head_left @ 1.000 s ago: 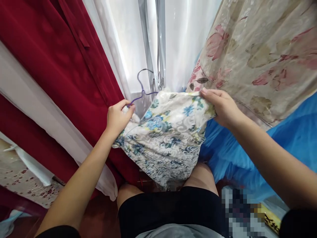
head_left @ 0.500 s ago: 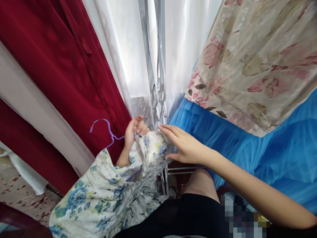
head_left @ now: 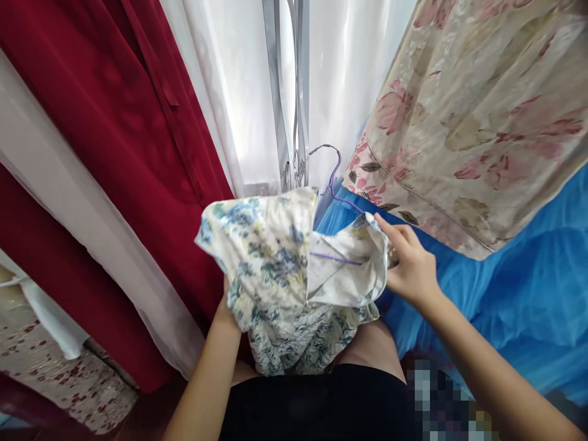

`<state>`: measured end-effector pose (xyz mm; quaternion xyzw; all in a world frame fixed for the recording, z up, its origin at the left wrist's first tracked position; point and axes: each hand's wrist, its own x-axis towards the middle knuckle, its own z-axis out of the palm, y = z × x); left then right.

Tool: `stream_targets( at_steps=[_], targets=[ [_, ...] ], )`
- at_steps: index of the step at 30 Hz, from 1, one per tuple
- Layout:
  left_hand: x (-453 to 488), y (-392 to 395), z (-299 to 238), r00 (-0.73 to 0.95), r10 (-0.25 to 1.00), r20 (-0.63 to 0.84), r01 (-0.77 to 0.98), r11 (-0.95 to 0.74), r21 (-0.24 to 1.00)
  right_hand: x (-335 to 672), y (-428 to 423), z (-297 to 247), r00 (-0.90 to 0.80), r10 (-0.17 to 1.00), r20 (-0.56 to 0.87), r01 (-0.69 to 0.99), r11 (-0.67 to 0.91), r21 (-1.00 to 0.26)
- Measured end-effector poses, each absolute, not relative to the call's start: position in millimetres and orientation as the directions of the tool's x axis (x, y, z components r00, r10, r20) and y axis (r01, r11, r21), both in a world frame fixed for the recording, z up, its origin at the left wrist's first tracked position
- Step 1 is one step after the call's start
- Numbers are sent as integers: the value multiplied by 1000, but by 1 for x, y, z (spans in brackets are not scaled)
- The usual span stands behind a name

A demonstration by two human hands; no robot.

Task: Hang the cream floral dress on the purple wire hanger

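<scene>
A light garment (head_left: pixel 275 257) printed with blue and yellow-green flowers is held above the lap, in front of the black shorts (head_left: pixel 316 404). Its upper part is smooth and creased, its lower part gathered into fine crinkles; the wide neckline gapes to show a plain white inner face. A thin purple hanger (head_left: pixel 330 187) is inside it, the curved hook standing clear above the neckline (a straight length of its lower bar is visible through the opening).

Behind hang smooth red cloth (head_left: pixel 114 153), white cloth (head_left: pixel 220 79) and flat grey metal strips (head_left: pixel 273 61). At the right, a beige fabric with pink flowers (head_left: pixel 482 122) overlaps gauzy blue netting (head_left: pixel 528 294); both are cut off by the frame. A pixelated patch (head_left: pixel 436 398) masks whatever lies at lower right.

The right hand (head_left: pixel 411 263) has its fingers bent and pinching the garment's shoulder edge, close to the hanger's end; some fingertips are behind the cloth. The left forearm (head_left: pixel 206 373) rises to the garment's opposite side, where the fabric covers the left hand; whether it is spread or closed cannot be told.
</scene>
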<state>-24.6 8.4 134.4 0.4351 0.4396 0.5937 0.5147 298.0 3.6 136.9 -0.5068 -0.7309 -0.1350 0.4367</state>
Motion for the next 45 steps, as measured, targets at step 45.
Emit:
stream_targets(
  at_steps=[45],
  targets=[
    [70,-54,-40,-137,831,539,322,-477,818,199,-57,10,-312,949,-41,-57,-62,-996]
  ],
)
